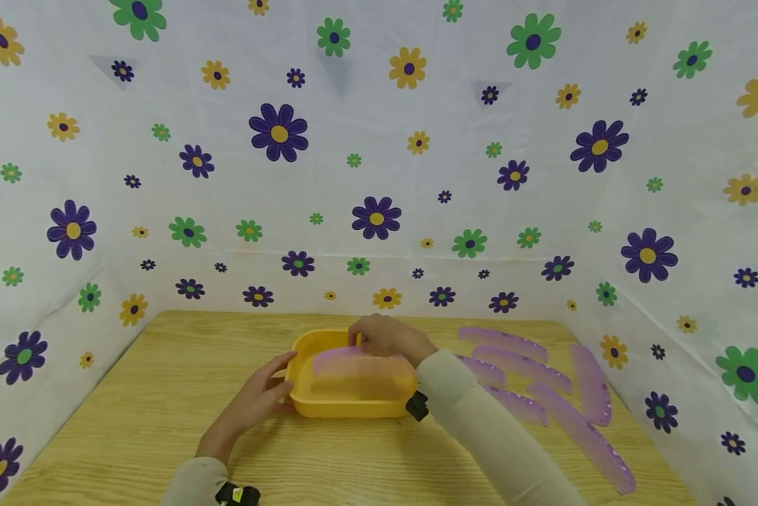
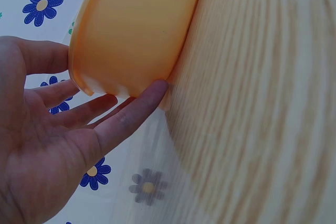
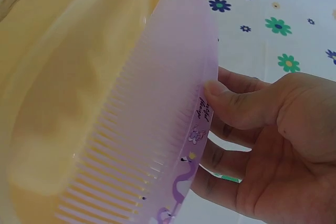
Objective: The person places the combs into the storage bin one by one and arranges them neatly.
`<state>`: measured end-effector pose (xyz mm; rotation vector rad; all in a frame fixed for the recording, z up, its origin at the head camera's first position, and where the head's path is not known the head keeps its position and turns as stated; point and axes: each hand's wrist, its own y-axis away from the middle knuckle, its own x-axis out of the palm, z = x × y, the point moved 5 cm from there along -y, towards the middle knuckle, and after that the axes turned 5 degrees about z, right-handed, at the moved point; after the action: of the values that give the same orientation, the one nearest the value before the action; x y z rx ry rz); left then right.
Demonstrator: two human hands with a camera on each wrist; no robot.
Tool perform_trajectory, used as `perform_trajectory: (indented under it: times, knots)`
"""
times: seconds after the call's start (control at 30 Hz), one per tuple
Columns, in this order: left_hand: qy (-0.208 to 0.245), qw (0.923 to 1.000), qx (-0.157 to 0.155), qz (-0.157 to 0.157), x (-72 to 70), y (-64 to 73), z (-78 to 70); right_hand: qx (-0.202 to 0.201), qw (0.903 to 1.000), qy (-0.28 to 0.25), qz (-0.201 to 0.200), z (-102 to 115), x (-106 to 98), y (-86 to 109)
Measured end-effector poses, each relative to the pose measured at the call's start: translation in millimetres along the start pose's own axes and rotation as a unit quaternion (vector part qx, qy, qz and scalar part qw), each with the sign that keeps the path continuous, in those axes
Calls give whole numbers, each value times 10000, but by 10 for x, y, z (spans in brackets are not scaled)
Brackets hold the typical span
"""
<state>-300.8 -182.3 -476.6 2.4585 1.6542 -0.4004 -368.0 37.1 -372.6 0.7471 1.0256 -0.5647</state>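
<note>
A translucent purple comb [image 3: 152, 98] with printed pictures along its spine is pinched between the thumb and fingers of my right hand [image 3: 278, 124]. In the head view that comb [image 1: 347, 364] lies over the opening of a yellow plastic tub [image 1: 354, 407], teeth toward the near side. My right hand [image 1: 385, 336] is above the tub's far rim. At the tub's left end, my left hand [image 1: 261, 395] touches the wall with spread fingers. The left wrist view shows its fingertips along the outside of the tub [image 2: 136, 30], from the rim down to the base.
Several similar purple combs lie on the wooden table to the right of the tub, among them one upright-lying comb [image 1: 591, 386] and a slanted comb [image 1: 584, 439]. A white flower-printed cloth [image 1: 379, 176] surrounds the table [image 1: 328, 464] at the back and sides.
</note>
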Motion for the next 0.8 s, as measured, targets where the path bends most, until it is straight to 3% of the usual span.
perform_trajectory:
  times: [0.27,0.5,0.8]
  knots:
    - [-68,10000,25,-6,-8,0,1,-61,9997,194,128,72,24,-84]
    - [4,10000,-9,-22,0,27,2,178,9992,-1,352,69,130,-167]
    - [15,10000,-25,-1,9,7,3,42,9983,205,547,64,195,-248]
